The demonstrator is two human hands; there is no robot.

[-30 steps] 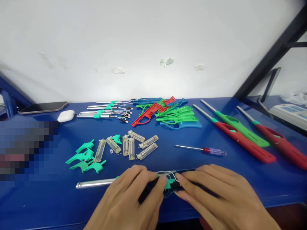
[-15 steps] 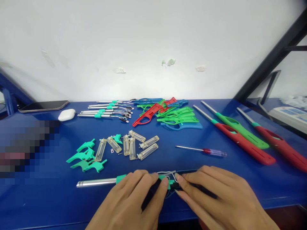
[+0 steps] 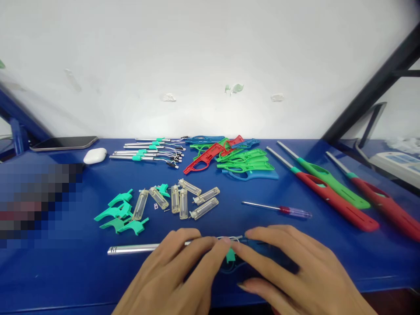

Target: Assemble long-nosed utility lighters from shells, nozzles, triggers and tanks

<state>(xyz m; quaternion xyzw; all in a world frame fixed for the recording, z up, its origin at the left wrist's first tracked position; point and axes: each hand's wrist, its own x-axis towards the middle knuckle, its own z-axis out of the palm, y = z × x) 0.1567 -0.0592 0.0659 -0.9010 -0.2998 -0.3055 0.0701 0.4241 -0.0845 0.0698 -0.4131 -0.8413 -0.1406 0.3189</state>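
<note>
Fingertip pressure is risking pinched white wires (image 3: 233, 238) between hands.
Left hand (image 3: 177, 271) is covering metal tube (image 3: 133, 250), grip hidden; right hand (image 3: 295, 267) is resting half-open, empty.

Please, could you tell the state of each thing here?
Left hand: fingers bent
Right hand: thumb spread from index finger
Near metal tube: partly covered by left hand
White case: closed
Phone: flat, screen dark
Screwdriver: lying, not held
Three long lighters: assembled
Handle shells: piled
Rear metal tubes: wires attached
Clear tanks: scattered

no readable text, labels or numbers
</note>
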